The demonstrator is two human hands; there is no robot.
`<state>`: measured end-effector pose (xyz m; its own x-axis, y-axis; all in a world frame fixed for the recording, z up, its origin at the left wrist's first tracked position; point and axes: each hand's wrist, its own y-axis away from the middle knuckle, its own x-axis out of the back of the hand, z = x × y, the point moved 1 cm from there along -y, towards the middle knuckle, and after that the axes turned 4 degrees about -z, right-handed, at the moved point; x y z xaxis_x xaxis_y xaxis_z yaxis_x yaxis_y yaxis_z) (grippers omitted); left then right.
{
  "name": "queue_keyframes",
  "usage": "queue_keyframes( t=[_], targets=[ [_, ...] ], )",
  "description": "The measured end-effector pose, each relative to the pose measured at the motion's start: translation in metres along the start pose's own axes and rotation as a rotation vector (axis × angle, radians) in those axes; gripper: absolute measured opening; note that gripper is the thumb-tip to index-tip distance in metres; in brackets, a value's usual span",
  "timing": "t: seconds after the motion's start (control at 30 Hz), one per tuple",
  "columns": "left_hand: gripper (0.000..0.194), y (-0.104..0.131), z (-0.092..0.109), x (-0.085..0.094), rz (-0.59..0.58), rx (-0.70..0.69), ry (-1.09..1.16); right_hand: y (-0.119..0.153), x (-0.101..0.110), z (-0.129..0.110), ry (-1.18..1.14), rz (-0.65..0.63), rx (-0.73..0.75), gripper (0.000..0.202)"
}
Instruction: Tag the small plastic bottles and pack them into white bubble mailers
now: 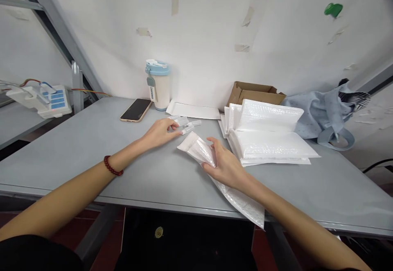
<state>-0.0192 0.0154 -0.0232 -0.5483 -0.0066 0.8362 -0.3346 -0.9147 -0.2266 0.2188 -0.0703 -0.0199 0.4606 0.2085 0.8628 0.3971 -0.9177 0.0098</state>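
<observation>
My left hand (160,132) rests low over the desk, palm down, its thumb and fingers apart. Its fingertips reach several small clear plastic tubes (188,129) lying loose in a group; one tube's end seems to touch the thumb. In my right hand (226,165) is a white bubble mailer (199,147), gripped around its middle between thumb and fingers. The mailer lies at a slant, one end pointing at the tubes and the other hanging past the desk's front edge. Whether anything is inside it I cannot tell.
A stack of white bubble mailers (273,144) sits right of my hands, before an open cardboard box (256,93). Behind the tubes are a flat white tray-like piece (195,111), a tumbler (161,86) and a phone (136,110). A light blue cloth bag (310,109) lies far right.
</observation>
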Motion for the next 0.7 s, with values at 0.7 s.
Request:
queue_keyframes(
  t=[0.7],
  targets=[
    [0.025, 0.015, 0.007, 0.031, -0.344, -0.338, -0.028, -0.003, -0.003, 0.003, 0.009, 0.002, 0.041, 0.076]
  ],
)
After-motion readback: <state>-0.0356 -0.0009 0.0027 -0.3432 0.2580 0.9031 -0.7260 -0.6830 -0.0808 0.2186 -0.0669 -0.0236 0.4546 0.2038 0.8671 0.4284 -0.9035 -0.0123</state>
